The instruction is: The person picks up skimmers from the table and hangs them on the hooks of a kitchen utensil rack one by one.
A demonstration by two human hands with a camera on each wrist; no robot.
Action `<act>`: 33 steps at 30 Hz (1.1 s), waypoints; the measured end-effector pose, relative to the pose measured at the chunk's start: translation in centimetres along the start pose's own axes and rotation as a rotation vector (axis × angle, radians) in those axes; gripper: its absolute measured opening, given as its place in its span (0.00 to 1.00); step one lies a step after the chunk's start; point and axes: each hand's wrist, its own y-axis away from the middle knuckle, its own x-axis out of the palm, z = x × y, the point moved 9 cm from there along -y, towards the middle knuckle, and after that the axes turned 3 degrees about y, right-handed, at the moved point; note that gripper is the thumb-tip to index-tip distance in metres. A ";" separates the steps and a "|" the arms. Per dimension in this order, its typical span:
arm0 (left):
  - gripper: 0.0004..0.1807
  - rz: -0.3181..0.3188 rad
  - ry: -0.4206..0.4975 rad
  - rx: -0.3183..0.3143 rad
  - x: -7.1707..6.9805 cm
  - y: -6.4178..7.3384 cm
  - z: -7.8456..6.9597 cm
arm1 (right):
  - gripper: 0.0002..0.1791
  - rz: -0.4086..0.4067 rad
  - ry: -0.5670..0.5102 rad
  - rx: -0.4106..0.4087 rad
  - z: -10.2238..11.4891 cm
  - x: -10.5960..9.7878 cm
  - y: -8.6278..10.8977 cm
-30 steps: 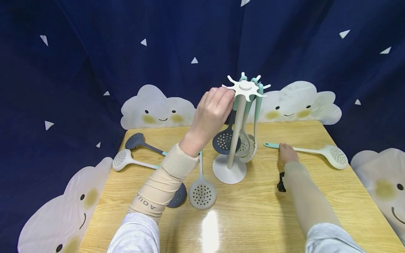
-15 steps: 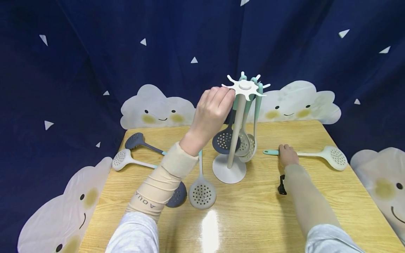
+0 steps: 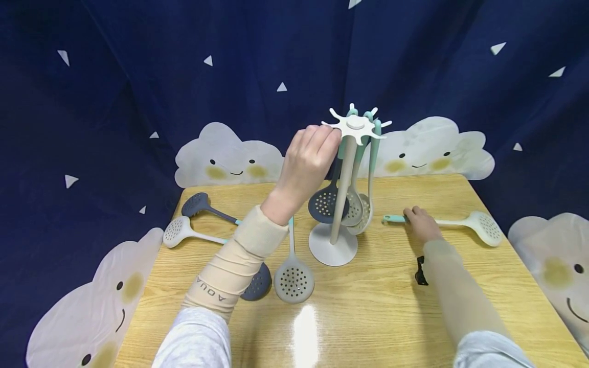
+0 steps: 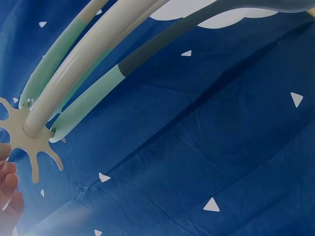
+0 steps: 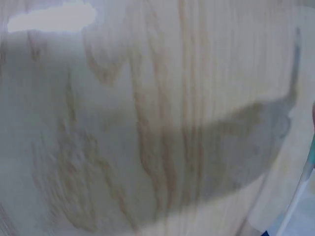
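In the head view my left hand (image 3: 307, 158) grips the edge of the white star-shaped top of a utensil stand (image 3: 345, 191). Its curled fingers (image 4: 9, 184) show beside that top in the left wrist view. From the stand hang a dark skimmer (image 3: 327, 205) and lighter perforated utensils with mint handles (image 3: 374, 153). On the right my right hand (image 3: 422, 225) holds a white skimmer (image 3: 486, 228) by its handle, close over the table. The mint end (image 3: 394, 218) sticks out left of the fingers, the perforated head to the right.
Left on the wooden table (image 3: 368, 317) lie a dark skimmer (image 3: 195, 204) and a white one (image 3: 175, 232). A grey skimmer (image 3: 294, 281) and another dark head (image 3: 257, 283) lie in front of the stand's round base (image 3: 333, 250). A blue curtain (image 3: 257, 46) hangs behind.
My right hand first drew the white skimmer slightly nearer, then slid a little to the right along its handle, the forearm shifting right too. The left hand stays at the stand's top.
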 end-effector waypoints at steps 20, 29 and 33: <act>0.05 0.014 -0.005 0.005 0.0 -0.1 0.0 | 0.13 -0.297 -0.049 0.010 1.5 -9.3 -3.3; 0.05 0.012 -0.034 0.021 0.0 -0.1 -0.1 | 0.13 -0.376 -0.129 0.056 4.3 -13.0 -3.5; 0.05 0.019 -0.033 0.026 0.1 -0.1 -0.1 | 0.12 -0.431 -0.191 0.086 5.3 -14.4 -3.4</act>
